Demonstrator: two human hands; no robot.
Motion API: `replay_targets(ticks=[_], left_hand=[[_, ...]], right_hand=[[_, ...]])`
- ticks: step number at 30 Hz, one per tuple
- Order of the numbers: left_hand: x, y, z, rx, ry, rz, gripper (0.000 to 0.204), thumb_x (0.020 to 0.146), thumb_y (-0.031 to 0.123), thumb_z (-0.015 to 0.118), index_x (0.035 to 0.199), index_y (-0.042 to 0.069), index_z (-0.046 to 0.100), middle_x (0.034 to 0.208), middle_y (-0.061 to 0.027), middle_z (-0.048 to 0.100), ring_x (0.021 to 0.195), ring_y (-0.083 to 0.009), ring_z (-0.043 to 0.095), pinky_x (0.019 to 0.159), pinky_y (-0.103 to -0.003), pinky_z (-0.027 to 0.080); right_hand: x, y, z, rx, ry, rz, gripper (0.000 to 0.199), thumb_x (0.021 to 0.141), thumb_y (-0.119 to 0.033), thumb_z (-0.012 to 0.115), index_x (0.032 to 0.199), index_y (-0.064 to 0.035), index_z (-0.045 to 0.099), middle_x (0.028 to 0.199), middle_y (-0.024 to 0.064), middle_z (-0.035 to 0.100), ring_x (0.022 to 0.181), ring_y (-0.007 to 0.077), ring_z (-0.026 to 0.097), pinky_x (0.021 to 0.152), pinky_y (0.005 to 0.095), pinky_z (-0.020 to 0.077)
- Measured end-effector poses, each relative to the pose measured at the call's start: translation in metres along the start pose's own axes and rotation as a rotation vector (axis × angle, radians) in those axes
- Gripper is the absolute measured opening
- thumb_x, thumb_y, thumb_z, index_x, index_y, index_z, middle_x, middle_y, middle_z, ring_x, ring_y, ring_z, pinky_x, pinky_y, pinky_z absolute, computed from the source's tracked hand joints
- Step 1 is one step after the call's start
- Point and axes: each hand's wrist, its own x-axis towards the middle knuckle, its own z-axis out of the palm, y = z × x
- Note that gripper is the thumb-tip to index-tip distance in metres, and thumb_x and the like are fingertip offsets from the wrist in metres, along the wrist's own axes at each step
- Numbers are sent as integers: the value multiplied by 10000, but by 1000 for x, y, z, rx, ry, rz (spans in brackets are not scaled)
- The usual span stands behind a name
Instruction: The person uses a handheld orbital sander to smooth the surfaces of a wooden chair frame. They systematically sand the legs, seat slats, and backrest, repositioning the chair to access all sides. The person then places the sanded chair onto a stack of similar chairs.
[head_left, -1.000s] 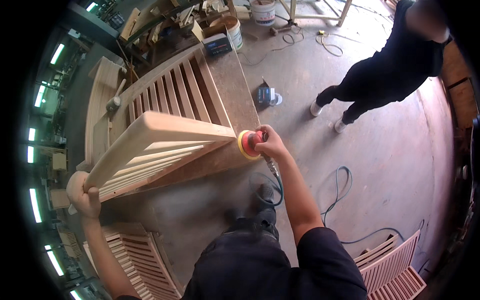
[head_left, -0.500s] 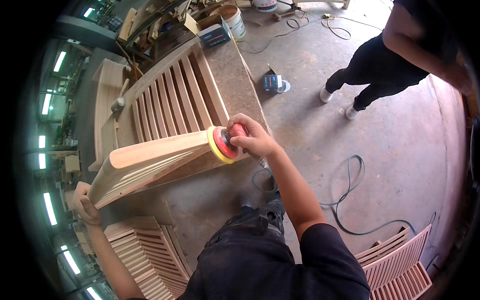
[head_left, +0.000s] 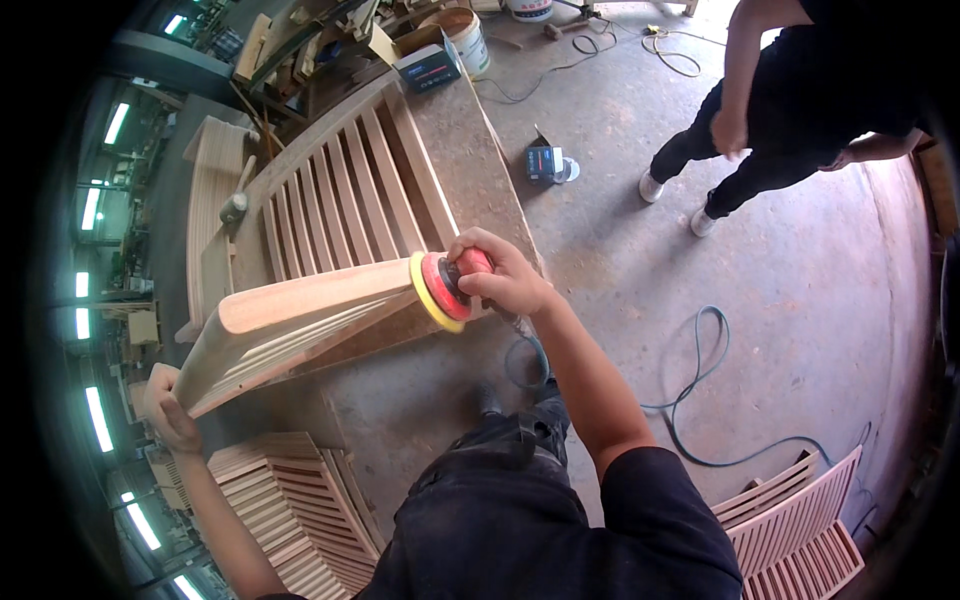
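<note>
My right hand (head_left: 507,275) is wrapped round the red and black body of an orbital sander (head_left: 440,287). The sander's yellow pad stands on edge against the right end of a slatted wooden panel (head_left: 310,300). That panel is tilted up on its side, with its pale rounded edge on top and its slats showing below. At the panel's left corner, my left hand (head_left: 173,410) grips the frame with fingers curled round it. Underneath and beyond lies another slatted wooden frame (head_left: 350,190), flat on the workbench (head_left: 490,190).
A mallet (head_left: 235,207) lies beside stacked curved boards (head_left: 210,220) at left. Slatted pieces (head_left: 300,500) stand lower left, and more (head_left: 795,535) lower right. A teal hose (head_left: 690,400) loops over the floor. Another person (head_left: 770,120) stands at upper right near a small box (head_left: 543,163).
The sander has shifted slightly left along the panel's end, its pad a little more tilted. The other person's arms have moved, one now hanging down in front. My left hand stays put.
</note>
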Motion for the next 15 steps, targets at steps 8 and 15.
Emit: replay_targets(ticks=[8,15], left_hand=[[2,-5,-2,-21,0,-15,880,1004,852,292,817,21,512,792,-64,494,731,-204,506,663,-355,381],[29,123,18,84,94,279,536,817,369,906,1153,44,644,1050,-156,683,949,-340,679,870,-462,539]], right_hand=[[-64,5,-26,-694,230,367,427,750,-248,786,1102,-26,692,955,162,682,933,262,686,862,366,547],[-222,5,-20,-607,478,768,529,712,-293,789,1146,2,725,946,166,736,898,276,724,848,387,569]])
